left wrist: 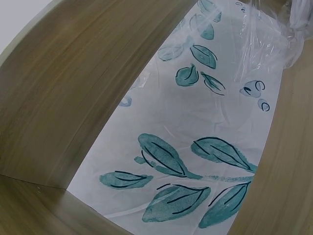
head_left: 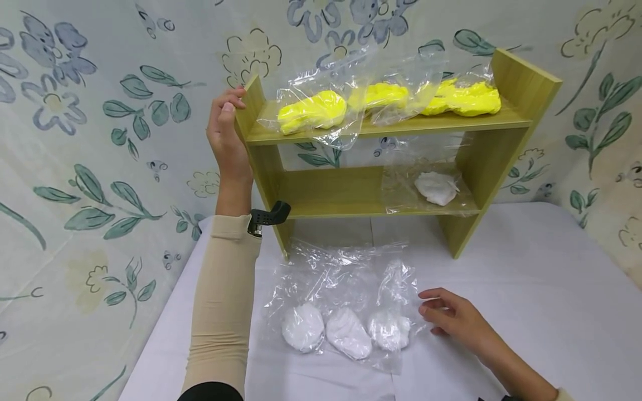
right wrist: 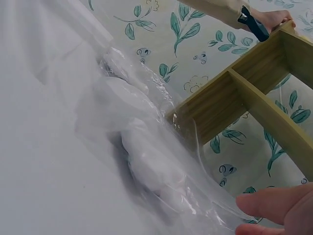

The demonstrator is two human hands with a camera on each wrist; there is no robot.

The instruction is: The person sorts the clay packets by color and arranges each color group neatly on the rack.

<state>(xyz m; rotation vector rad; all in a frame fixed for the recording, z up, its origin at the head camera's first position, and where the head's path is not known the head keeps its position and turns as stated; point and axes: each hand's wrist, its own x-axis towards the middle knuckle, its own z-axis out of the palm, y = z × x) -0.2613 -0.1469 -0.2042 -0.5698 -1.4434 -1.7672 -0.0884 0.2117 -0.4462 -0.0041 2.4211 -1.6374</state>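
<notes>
Wooden shelf [left wrist: 73, 88]: boards left and right, corner joint lower left. Backdrop [left wrist: 171, 115] in the gap, green leaf print. Crinkled clear plastic [left wrist: 264, 44] upper right, overlapping backdrop.

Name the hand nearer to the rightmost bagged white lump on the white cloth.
Right. The right hand is just right of the lump, beside its clear bag; the left hand is farther off, up at the top of the shelf unit's left side.
</notes>
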